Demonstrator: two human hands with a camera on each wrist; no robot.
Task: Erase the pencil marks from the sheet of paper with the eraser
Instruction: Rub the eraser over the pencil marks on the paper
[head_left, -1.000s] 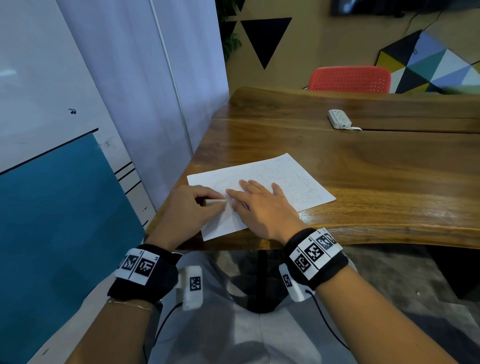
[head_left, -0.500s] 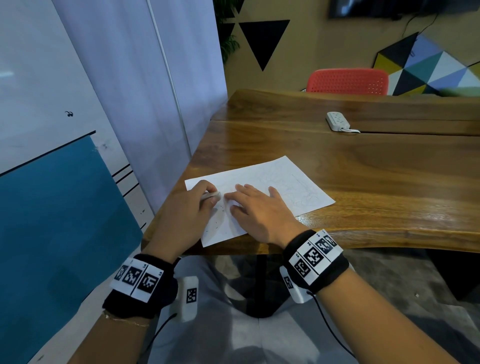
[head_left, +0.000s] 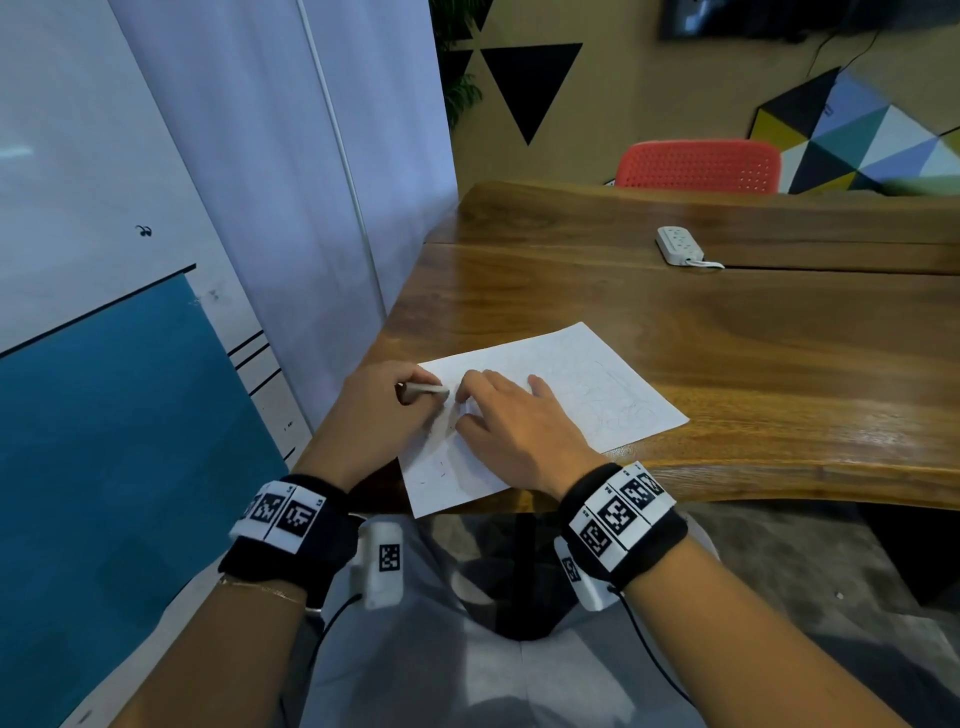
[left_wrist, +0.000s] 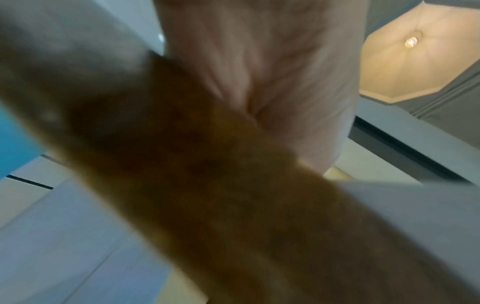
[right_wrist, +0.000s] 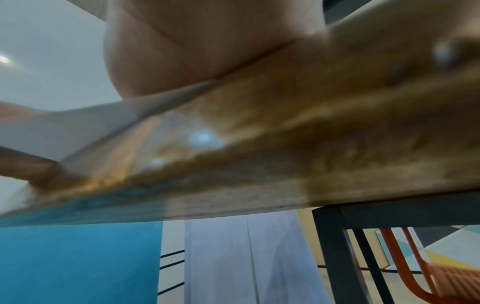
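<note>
1. Our left hand (head_left: 387, 410) grips the eraser (head_left: 426, 389) in curled fingers over the paper (head_left: 587, 384).
2. Our right hand (head_left: 511, 421), fingers flat, presses the paper near the surface's (head_left: 753, 338) front-left corner.

Palm (right_wrist: 207, 41) on paper (right_wrist: 85, 123), table edge (right_wrist: 285, 164)

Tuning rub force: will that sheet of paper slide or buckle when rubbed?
The sheet of paper is thin, likely floppy; it may wrinkle ahead of the eraser. The polished table probably lets it slide, hence the right hand resting flat on it. Its near corner overhangs, so it could bend.
</note>
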